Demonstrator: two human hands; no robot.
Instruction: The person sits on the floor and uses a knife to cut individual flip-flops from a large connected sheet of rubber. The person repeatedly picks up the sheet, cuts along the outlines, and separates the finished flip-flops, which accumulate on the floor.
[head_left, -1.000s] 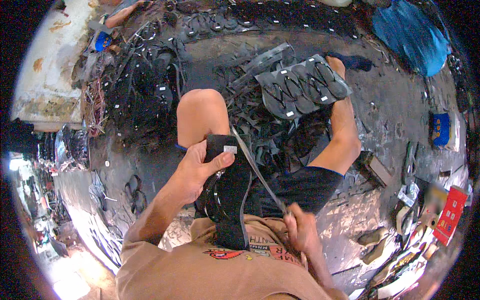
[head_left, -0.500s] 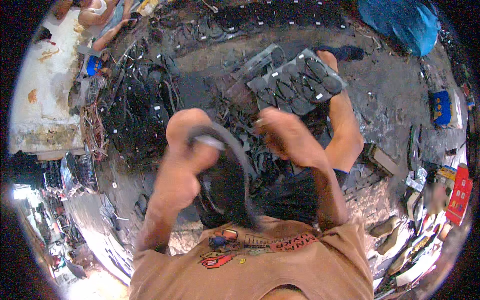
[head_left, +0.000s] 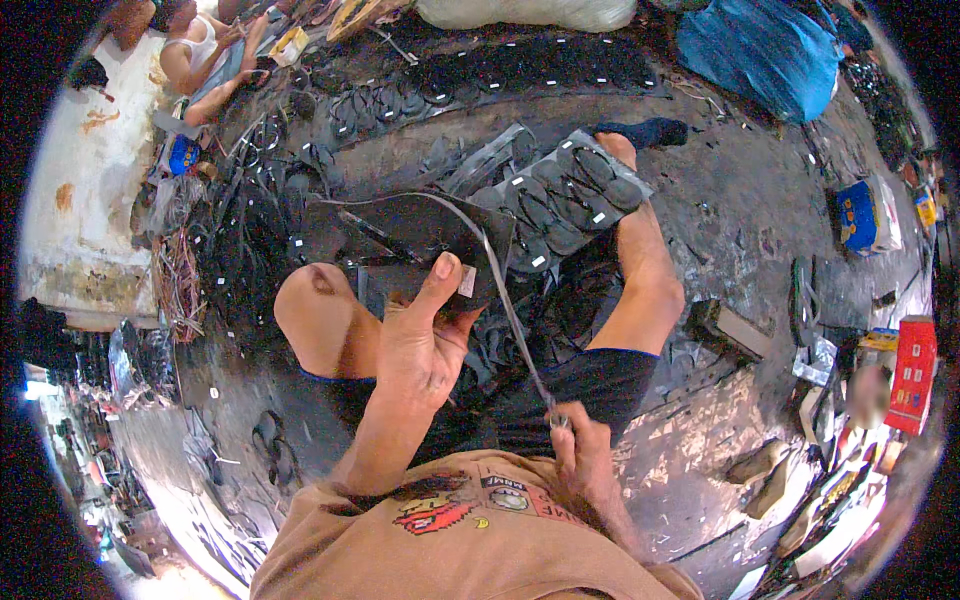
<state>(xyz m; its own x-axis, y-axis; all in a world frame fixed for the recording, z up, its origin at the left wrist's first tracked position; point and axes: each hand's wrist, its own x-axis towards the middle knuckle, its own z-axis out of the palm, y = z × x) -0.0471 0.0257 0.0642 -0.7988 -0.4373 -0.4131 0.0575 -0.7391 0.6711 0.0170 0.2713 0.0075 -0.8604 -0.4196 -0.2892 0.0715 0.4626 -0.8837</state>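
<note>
1. Holding a black slipper piece (head_left: 400,225) in the left hand (head_left: 425,350), pinched between thumb and fingers just beside its pale label (head_left: 467,282), raised near the left knee (head_left: 318,305).
2. Pinching the lower end of a thin grey strip (head_left: 516,330) in the curled right hand (head_left: 584,442), close to the shirt (head_left: 450,555); cannot tell whether gripping anything else there.
3. Seemingly trimming or stripping the slipper piece's edge at this step.
4. Likely needing next a firm left grip and a steady pull, clear of the grouped slippers (head_left: 562,205) beyond.
</note>
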